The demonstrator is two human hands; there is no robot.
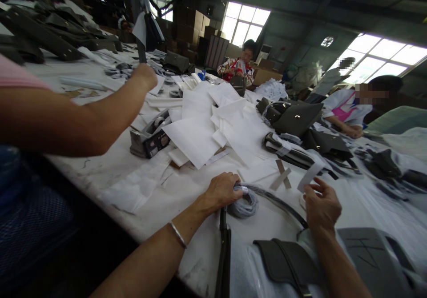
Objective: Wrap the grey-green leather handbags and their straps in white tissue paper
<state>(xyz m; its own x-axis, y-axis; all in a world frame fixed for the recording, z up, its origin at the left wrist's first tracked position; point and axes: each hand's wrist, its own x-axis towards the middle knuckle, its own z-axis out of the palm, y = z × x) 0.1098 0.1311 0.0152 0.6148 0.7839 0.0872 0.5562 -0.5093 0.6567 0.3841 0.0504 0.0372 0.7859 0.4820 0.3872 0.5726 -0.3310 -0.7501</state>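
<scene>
My left hand (223, 192) is closed on the plastic-wrapped handle (267, 193) of a dark olive handbag (288, 264). Beside those fingers lies a coil of grey wrapped strap (246, 205). The bag rests at the table's front edge, its body partly under translucent wrapping. At the far side of the handle, my right hand (322, 205) has its fingers curled at a white strip (312, 175). Thumb and fingertips appear to pinch the strip, which slants up and to the right.
White paper sheets (193, 140) are heaped mid-table beside an open box (151, 140). More dark bags (293, 115) lie to the right, near a grey plastic piece (370, 255). A co-worker's arm (83, 120) reaches in from the left. Other people sit across the table.
</scene>
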